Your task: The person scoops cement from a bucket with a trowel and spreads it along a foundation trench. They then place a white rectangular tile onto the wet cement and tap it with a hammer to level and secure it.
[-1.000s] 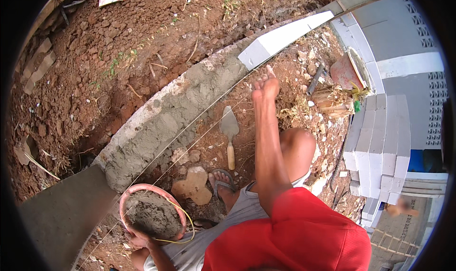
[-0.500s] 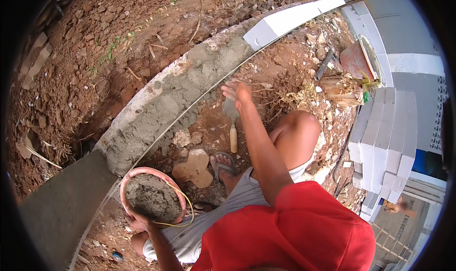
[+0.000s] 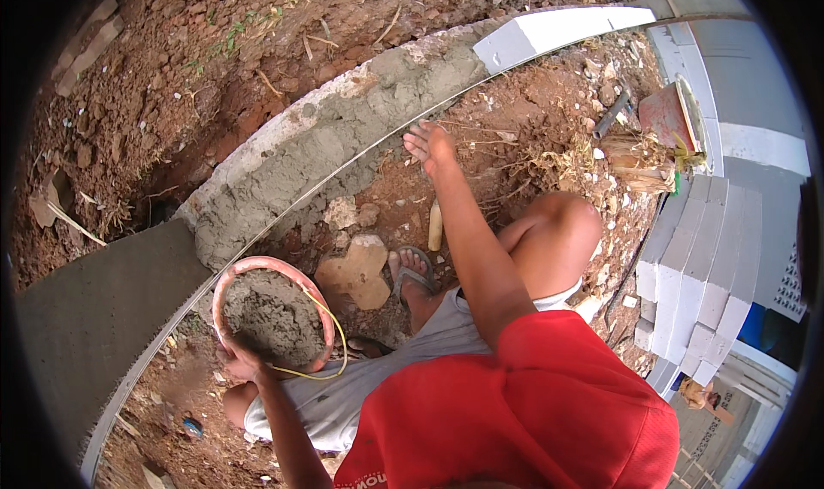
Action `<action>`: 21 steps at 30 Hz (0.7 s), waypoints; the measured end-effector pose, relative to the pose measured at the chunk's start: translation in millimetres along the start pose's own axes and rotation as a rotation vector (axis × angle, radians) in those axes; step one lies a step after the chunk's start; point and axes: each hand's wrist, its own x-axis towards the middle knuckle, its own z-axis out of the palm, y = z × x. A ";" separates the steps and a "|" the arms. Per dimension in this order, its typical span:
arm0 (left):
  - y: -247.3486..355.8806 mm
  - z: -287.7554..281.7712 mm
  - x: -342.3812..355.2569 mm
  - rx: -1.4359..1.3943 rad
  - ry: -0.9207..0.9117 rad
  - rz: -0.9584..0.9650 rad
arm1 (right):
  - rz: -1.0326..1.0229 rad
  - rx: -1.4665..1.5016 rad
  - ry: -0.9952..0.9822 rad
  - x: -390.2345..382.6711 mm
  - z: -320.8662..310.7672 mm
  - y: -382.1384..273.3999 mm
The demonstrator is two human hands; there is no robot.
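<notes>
Sm blue scrap [image 3: 193, 426], prob. plastic; dk tube [image 3: 611, 116]

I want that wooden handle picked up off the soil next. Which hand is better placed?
Probably the right hand: it is open, appears empty and is near the wooden handle. The left hand, farther off, grips the rim of the bucket.

Mortar [image 3: 279, 317] sits in the bucket [image 3: 273, 263] at my near left, with the stone [image 3: 356, 270] right of it and the trowel [image 3: 435, 226] further right. Ahead of these, I have the mortar bed [image 3: 292, 180] running from the wall [image 3: 103, 326] rightward to the block [image 3: 554, 34]. The stack [image 3: 699, 274] stands far right.
</notes>
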 end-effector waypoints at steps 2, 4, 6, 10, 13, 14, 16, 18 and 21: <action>0.5 -4.4 -2.7 -0.155 -0.030 0.063 | 0.002 -0.011 0.009 1.3 1.5 7.8; -8.1 -4.5 6.8 -0.153 0.035 0.158 | -0.068 0.042 0.034 -8.0 -1.2 17.3; -4.1 -6.1 5.7 -0.115 0.084 0.225 | -0.074 -0.165 0.067 -17.9 0.2 25.6; -3.7 -8.3 0.4 -0.132 0.138 0.266 | -0.065 -0.546 -0.107 -47.7 1.4 60.6; 1.0 -15.9 -8.7 -0.119 0.146 0.209 | -0.048 -0.798 -0.175 -81.8 14.1 72.7; 15.2 -13.3 -15.1 -0.096 0.112 0.176 | -0.181 -0.867 -0.077 -67.7 -2.4 85.6; 8.5 -10.8 -12.9 -0.233 0.111 0.226 | -0.312 -1.087 0.188 -53.2 -17.4 101.3; 12.8 -12.8 -18.0 -0.140 0.139 0.206 | -0.395 -1.331 0.659 -52.8 -38.0 111.2; 1.4 -12.2 -10.8 -0.160 0.141 0.187 | -0.204 -1.340 0.645 -2.0 -112.7 130.0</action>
